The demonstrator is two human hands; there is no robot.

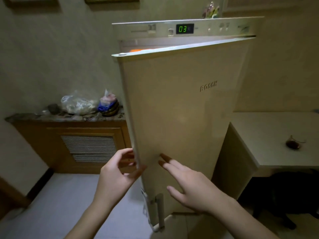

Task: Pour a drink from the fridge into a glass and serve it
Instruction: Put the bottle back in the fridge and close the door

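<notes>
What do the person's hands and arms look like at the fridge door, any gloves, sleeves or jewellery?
Both are bare: the left hand and right hand wear no gloves, and no rings, watch or bracelet show. No sleeve shows on either forearm as far as the picture's edge. No markings visible.

Fridge door (181, 118) plain cream-beige, grey embossed lettering. Control strip (186, 29) pale silver with a black display (184, 28) showing green digits. Orange patch (136, 50) glows inside the gap (item unclear). Cabinet (72, 145) warm brown wood, vent (88, 147) striped black-and-white. Countertop (65, 117) mottled grey-brown. Bag (103, 107) blue. Table (276, 135) off-white. Floor (60, 204) pale bluish-white.
</notes>
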